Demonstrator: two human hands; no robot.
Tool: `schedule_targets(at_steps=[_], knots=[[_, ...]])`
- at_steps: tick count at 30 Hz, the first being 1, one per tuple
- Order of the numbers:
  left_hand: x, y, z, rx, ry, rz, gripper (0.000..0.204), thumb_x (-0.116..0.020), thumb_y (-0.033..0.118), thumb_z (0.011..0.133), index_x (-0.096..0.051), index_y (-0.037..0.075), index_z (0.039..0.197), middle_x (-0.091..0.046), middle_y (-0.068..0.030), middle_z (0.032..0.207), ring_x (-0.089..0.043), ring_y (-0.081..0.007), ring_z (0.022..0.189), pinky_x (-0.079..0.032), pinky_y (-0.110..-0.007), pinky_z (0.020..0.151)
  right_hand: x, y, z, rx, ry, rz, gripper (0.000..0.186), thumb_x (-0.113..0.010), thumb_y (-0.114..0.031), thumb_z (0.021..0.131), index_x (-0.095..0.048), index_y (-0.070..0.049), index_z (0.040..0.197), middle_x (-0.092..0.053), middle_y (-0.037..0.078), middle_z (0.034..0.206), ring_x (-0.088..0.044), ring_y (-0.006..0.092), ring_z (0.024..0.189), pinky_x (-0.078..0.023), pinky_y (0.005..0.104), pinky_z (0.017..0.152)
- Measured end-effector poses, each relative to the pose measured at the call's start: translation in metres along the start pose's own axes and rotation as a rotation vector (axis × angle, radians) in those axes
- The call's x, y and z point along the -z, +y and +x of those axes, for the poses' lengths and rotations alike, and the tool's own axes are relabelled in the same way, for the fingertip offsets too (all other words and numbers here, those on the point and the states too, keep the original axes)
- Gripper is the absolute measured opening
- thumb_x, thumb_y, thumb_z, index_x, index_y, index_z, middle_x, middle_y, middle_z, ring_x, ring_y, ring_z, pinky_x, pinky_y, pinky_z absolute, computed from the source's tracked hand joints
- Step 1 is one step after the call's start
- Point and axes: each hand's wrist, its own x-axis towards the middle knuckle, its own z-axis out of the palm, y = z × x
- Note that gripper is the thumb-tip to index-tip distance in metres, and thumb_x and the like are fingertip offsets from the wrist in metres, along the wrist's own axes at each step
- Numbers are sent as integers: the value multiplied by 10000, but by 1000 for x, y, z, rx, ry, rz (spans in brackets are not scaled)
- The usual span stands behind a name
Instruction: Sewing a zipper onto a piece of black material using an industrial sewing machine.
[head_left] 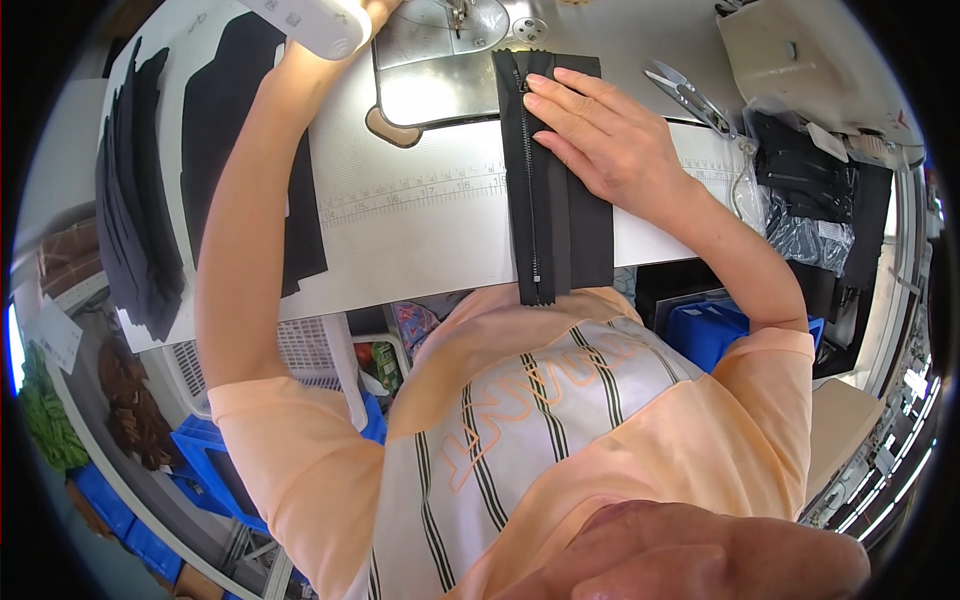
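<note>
flat open right hand (pixel 610 140) pressing black zippered fabric (pixel 555 190), left hand (pixel 375 12) grip hidden behind sewing machine (pixel 320 25)

The widest free stretch of the sewing table (pixel 420 250) runs along its front edge, between the black fabric pieces (pixel 240 130) at the left and the black zippered fabric strip (pixel 550 170) hanging over that edge. Toward the back, the metal needle plate (pixel 440 70) and the white machine part (pixel 310 22) block the way. Scissors (pixel 690 95) and bagged black fabric (pixel 810 190) crowd the right end.
</note>
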Motion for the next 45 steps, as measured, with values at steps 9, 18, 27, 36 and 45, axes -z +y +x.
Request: schedule_targets(at_steps=[9, 18, 27, 36, 45], knots=[[27, -5, -7, 73, 64, 19, 309, -719, 269, 856, -717, 38, 1061, -727, -87, 973, -656, -154, 875, -500, -293, 777, 1, -1, 3, 3, -14, 11, 317, -733, -200, 832, -668, -100, 1125, -657, 22, 1212, -615, 217, 1109, -537, 324, 881], [77, 60, -194, 168, -176, 506, 512, -738, 276, 822, -624, 147, 1304, -583, -56, 1378, -459, -262, 1359, -263, -529, 1142, 1, 2, -3, -11, -18, -7, 382, -764, -157, 788, -666, -95, 1152, -660, 23, 1221, -623, 209, 1109, -554, 313, 865], [61, 30, -221, -36, 108, 504, 420, -655, -37, 769, -657, 54, 1179, -660, -100, 1168, -643, -271, 1035, -493, -412, 905, 0, 4, 0, 8, -4, 9, 354, -753, -146, 805, -668, -84, 1142, -665, 39, 1215, -631, 225, 1110, -556, 312, 863], [60, 2, -217, 469, 767, 21, 168, -669, 55, 889, -697, -58, 1010, -707, -77, 927, -644, -180, 814, -507, -307, 767, 1, 0, 6, 26, -3, 49, 334, -748, -139, 807, -665, -51, 1119, -670, 74, 1195, -633, 256, 1101, -546, 342, 885], [49, 86, -262, -24, 185, 485, 366, -657, 36, 726, -700, -45, 1080, -672, -199, 1172, -647, -358, 1078, -491, -434, 931, 5, 1, 3, -4, -32, 37, 329, -741, -156, 816, -661, -51, 1118, -654, 70, 1208, -619, 246, 1107, -539, 348, 889]])
